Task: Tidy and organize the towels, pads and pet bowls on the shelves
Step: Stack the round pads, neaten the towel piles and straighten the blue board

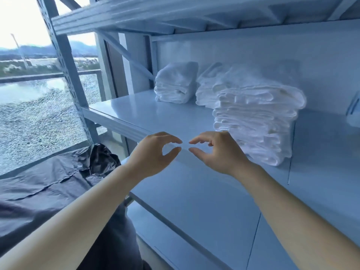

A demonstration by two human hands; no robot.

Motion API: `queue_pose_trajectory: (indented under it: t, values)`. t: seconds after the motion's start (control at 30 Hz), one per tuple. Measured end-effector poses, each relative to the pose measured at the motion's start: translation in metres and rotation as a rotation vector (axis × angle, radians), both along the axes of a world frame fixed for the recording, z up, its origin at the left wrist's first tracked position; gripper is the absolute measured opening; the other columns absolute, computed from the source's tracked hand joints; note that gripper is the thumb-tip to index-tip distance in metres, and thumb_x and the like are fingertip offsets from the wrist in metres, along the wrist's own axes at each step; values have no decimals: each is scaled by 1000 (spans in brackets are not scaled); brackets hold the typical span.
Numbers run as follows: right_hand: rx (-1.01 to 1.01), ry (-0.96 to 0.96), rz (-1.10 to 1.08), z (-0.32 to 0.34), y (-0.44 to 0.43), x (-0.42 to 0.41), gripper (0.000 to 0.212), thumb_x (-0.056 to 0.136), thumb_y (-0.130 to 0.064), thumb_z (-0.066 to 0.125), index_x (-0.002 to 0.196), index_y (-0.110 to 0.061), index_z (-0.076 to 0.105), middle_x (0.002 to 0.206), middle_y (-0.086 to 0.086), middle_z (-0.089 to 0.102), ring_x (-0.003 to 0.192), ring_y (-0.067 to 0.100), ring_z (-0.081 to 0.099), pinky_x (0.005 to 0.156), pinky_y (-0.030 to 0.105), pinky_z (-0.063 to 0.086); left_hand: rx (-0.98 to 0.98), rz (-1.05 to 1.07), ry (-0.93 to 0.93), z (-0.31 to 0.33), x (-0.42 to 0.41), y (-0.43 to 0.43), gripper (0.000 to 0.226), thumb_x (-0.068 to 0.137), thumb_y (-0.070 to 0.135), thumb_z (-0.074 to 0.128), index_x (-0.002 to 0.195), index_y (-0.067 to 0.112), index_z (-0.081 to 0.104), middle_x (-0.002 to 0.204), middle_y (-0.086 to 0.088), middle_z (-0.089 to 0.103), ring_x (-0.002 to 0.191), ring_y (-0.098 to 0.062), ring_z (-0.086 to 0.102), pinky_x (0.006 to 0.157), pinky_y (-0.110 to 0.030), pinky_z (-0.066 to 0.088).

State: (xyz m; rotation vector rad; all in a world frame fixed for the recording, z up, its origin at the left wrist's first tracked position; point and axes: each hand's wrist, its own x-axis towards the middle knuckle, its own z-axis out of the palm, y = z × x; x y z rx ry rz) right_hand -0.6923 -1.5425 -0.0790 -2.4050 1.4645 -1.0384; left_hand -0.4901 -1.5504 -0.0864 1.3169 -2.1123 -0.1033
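1. Head view: the left hand (153, 154) and right hand (218, 152) hover at the front edge of the shelf (146, 110), fingertips nearly meeting. Each thumb and forefinger curve apart, pinching nothing.
2. Head view: 3 stacks of folded white towels (176, 82) sit on this shelf. The tallest stack (257, 121) is just beyond the right hand.

Seeing three white folded piles on the middle shelf (155, 114), all towards its back and right. Back-left stack (176, 82): short, compact, squared, rounded folds facing front, upright by the rear wall. Middle stack (209, 88): just right of it, similar height, partly hidden behind the next. Front stack (257, 121): tallest, closest to the shelf's front edge, many thin layers, ragged edges, top layers overhanging right. Too blurred to tell towels from pads.
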Motion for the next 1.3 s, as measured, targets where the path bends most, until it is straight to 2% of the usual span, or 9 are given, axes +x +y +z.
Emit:
queue_pose_trajectory:
  t: [0.23,0.47,0.53,0.63,0.77,0.97,1.1,1.2,1.3]
  values:
    - [18,59,-20,-18,-51,35,20,84,-34,63,102,-29,68,104,-13,66,100,8,58,83,27,47,-12,58,-29,-20,32,-45,22,90,39,54,109,34,64,112,17,61,104,-5,55,85,-24,44]
    - [17,121,-11,-6,-114,40,25,87,-37,58,110,-28,64,117,-11,61,113,9,52,93,32,44,-39,137,-41,-26,32,-105,25,89,43,51,110,34,63,112,16,62,107,-9,54,89,-32,46]
    - [45,175,-4,-4,-133,44,29,90,-38,53,116,-27,60,122,-10,58,116,11,49,94,33,43,-33,191,-46,-25,30,-125,27,89,45,50,111,34,62,112,16,61,105,-9,54,84,-29,45]
    - [95,246,9,-4,-157,49,32,93,-38,47,122,-26,55,128,-8,54,117,13,48,91,32,43,9,266,-46,-22,29,-152,29,89,47,49,113,35,60,112,16,60,91,-7,54,73,-24,39]
    - [135,284,-12,1,-180,53,34,94,-38,46,124,-25,53,129,-5,52,116,16,49,90,32,43,44,264,-54,-20,30,-175,29,89,47,48,114,36,59,112,16,59,83,-5,49,70,-23,36]
    - [93,223,-114,13,-207,56,32,94,-31,47,124,-23,53,125,-2,53,113,19,50,87,33,44,76,193,39,-7,26,-214,26,88,43,52,112,37,58,106,16,58,101,-10,56,79,-30,47]
    - [105,144,-127,10,-225,62,30,95,-17,45,124,-19,54,124,4,53,109,21,52,87,31,44,128,115,108,-2,29,-240,25,87,36,58,112,38,58,106,18,61,100,-4,54,76,-23,38]
    - [86,100,-183,9,-243,67,31,95,-16,46,126,-18,52,128,4,51,113,21,51,86,28,40,101,68,102,3,34,-264,27,86,32,60,112,37,58,104,18,61,98,-4,55,77,-22,39]
    - [51,99,-259,9,-266,72,32,94,-18,48,127,-18,51,129,3,50,110,20,52,80,26,38,60,50,52,6,43,-290,28,85,32,59,113,35,58,107,15,61,97,-4,53,79,-24,42]
